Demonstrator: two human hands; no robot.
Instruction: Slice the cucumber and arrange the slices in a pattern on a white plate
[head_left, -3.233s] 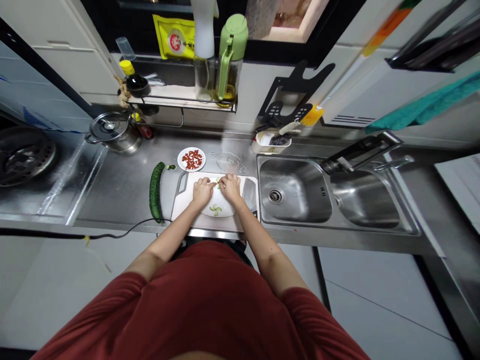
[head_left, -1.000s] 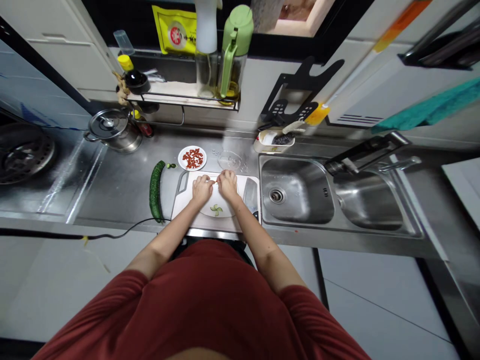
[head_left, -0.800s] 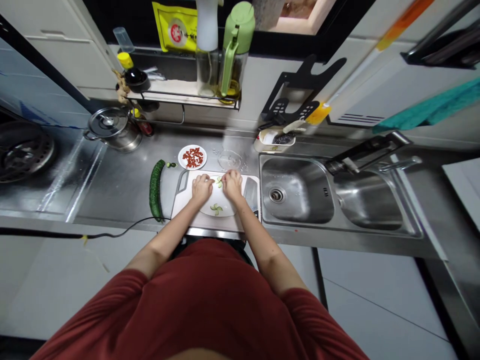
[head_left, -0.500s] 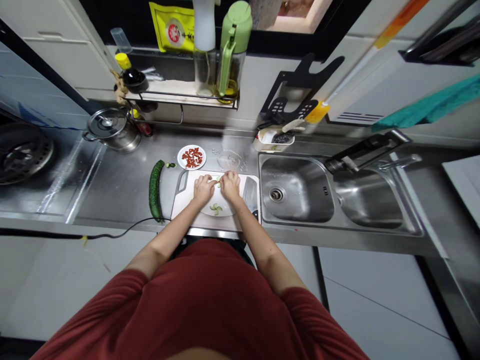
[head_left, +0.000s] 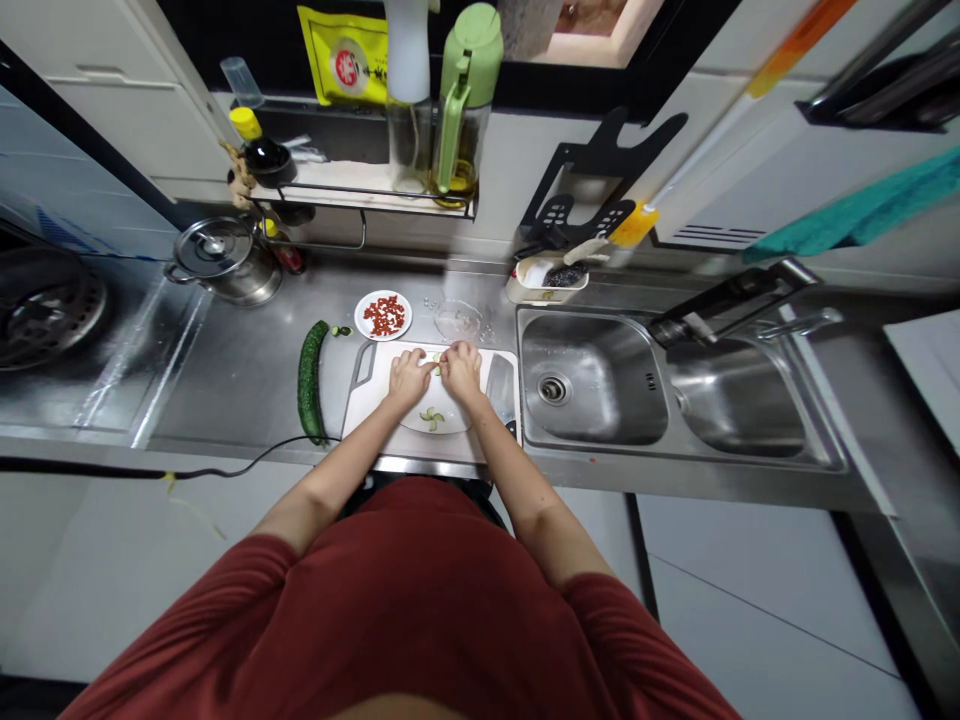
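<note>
A white plate [head_left: 409, 415] rests on the white cutting board [head_left: 364, 400]. Pale green cucumber slices [head_left: 432, 419] form a petal-like pattern on its near part. At the plate's far side, my left hand [head_left: 409, 376] has curled fingers, its thumb reaching to a small cucumber slice [head_left: 437, 368]. Closed around the other side of that slice is my right hand [head_left: 460, 370]; its fingertips are partly hidden. A broad knife [head_left: 502, 388] lies flat along the board's right end. Left of the board lies a long, dark green cucumber [head_left: 310, 382], with small cut ends [head_left: 341, 330] beside its tip.
Behind the board are a small plate of chopped red pieces [head_left: 384, 316] and a clear round dish [head_left: 458, 320] with water drops around it. A double sink [head_left: 592, 380] adjoins on the right. A lidded pot [head_left: 225, 262] stands back left, below a shelf [head_left: 360, 198] of bottles.
Both hands stay at the far side of the plate, with only a tiny shift of the left fingers. The slices on the plate look the same.
</note>
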